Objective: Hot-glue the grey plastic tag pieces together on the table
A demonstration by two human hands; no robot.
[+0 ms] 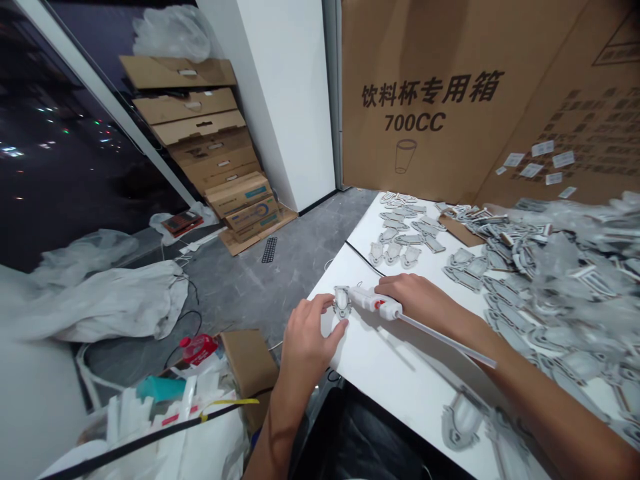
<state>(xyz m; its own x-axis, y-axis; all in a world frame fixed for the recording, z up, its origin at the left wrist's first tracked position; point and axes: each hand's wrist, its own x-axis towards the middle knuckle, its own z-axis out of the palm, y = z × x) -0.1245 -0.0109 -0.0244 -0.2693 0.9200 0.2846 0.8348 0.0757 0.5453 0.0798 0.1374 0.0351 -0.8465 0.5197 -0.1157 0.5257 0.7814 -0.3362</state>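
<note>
My right hand [425, 300] grips a white glue gun [375, 303] with a long clear glue stick [445, 340] trailing from its back. The gun's nozzle points left at a small grey shield-shaped piece [343, 301] lying near the left edge of the white table [390, 373]. My left hand [307, 340] rests on the table edge, with thumb and fingertips pinching that piece and holding it flat.
Many more grey shield pieces lie in rows [405, 233] and in a heap with clear plastic bags [565, 280] at the right. Big cardboard boxes [450, 100] stand behind the table. On the floor are stacked flat cartons [210, 147], white bags [110, 300] and rubbish [190, 387].
</note>
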